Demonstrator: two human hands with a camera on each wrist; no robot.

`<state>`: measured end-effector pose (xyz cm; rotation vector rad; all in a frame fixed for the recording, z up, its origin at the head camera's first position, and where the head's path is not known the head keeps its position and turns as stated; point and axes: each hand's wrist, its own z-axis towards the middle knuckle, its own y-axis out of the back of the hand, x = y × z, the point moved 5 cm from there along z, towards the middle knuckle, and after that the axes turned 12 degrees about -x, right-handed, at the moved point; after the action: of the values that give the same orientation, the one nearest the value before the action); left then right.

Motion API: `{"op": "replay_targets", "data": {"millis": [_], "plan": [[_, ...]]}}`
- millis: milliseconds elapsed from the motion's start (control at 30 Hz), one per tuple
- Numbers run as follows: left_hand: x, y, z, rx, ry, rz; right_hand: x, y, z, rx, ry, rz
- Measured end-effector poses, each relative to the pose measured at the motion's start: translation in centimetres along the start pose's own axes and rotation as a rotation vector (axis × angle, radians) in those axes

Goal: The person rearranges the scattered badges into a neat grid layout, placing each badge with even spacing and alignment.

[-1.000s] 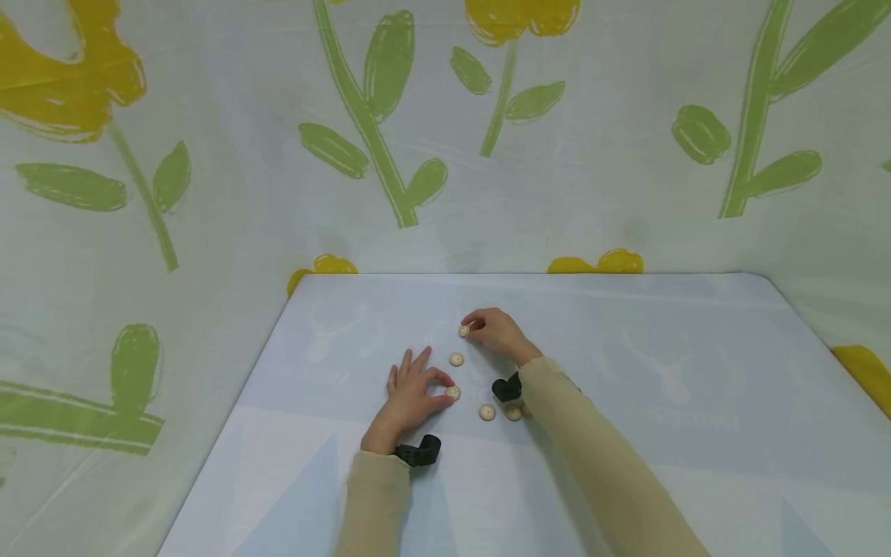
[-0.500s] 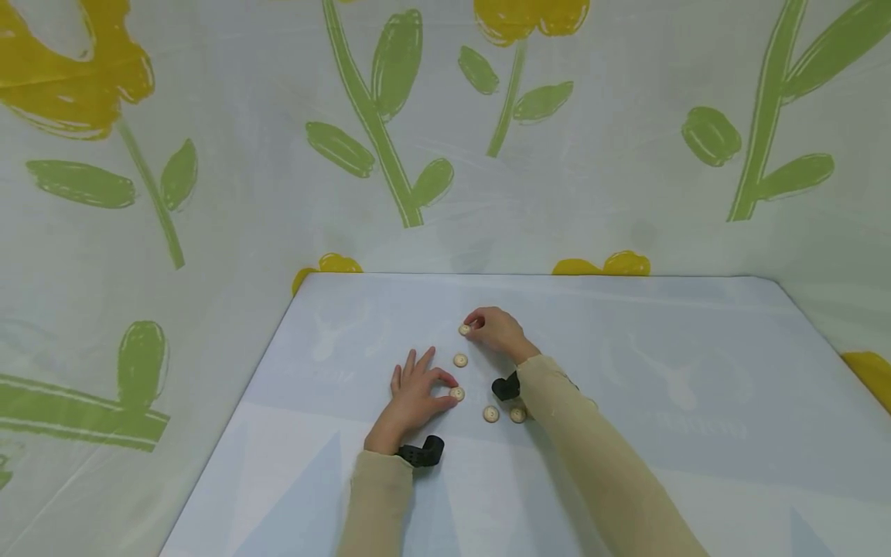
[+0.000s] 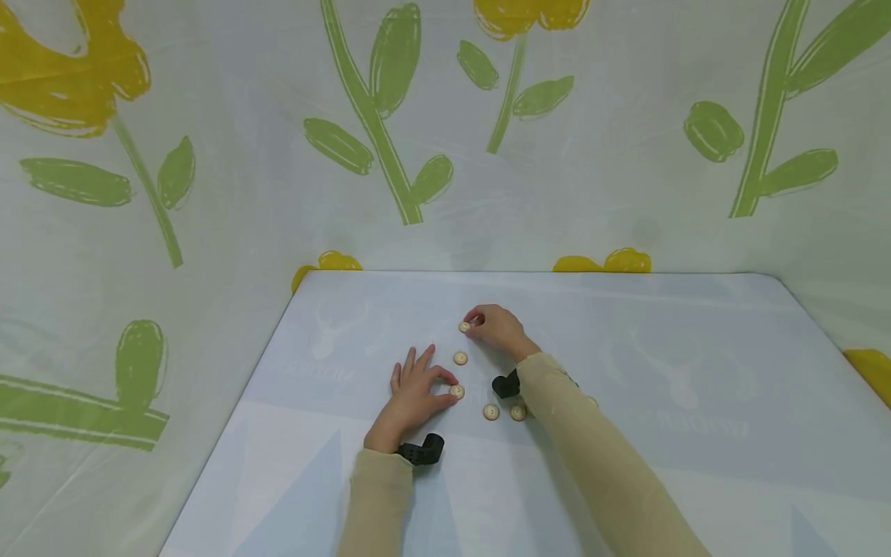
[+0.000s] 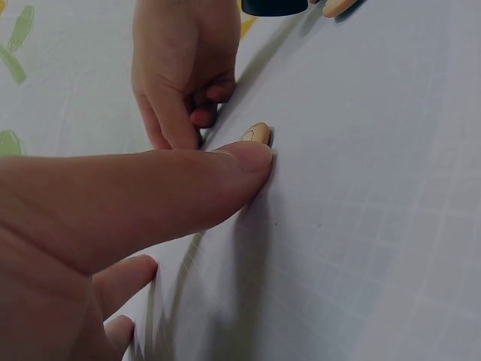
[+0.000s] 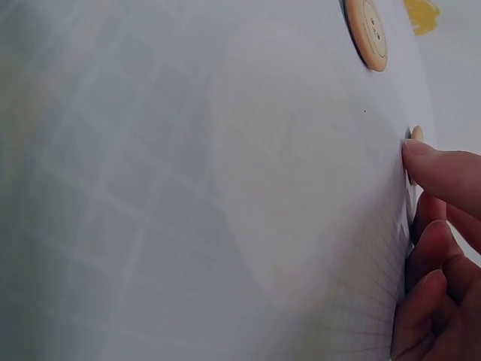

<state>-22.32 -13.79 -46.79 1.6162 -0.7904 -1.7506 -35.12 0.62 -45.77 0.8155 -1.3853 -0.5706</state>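
- Loose button (image 3: 461, 358): flat on the counter (image 3: 292, 441), whose faint lettering (image 3: 703, 425) is unreadable.
- Left hand (image 3: 412, 398): pinches second button (image 3: 457, 392), nearside of loose button.
- Right hand (image 3: 496, 328): pinches third button (image 3: 464, 327), beyond loose button.

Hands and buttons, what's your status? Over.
Left hand pinches round, cream, wood-like button. Right hand pinches second button, farther out. Third button lies between; nothing visibly blocking.

The buttons (image 3: 491, 412) are coloured a pale tan, their faces marked with dark dots and a thin ring. The tabletop (image 3: 390, 302) is tinted pale blue-grey, patterned with deeper blue triangles (image 3: 306, 495) and faint whitish antlered motifs (image 3: 678, 383). The off-white backdrop (image 3: 244, 155) is printed with yellow flowers (image 3: 63, 85) and green leaves (image 3: 395, 58). Beige is shown by the sleeves (image 3: 379, 495), black by the wrist cameras (image 3: 423, 450).
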Motion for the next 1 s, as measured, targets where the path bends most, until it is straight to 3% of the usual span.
{"op": "replay_targets", "data": {"millis": [1000], "plan": [[-0.28,0.22,-0.05,0.0,-0.006,0.004,-0.35,-0.34,0.25,0.014,-0.007,-0.003]]}}
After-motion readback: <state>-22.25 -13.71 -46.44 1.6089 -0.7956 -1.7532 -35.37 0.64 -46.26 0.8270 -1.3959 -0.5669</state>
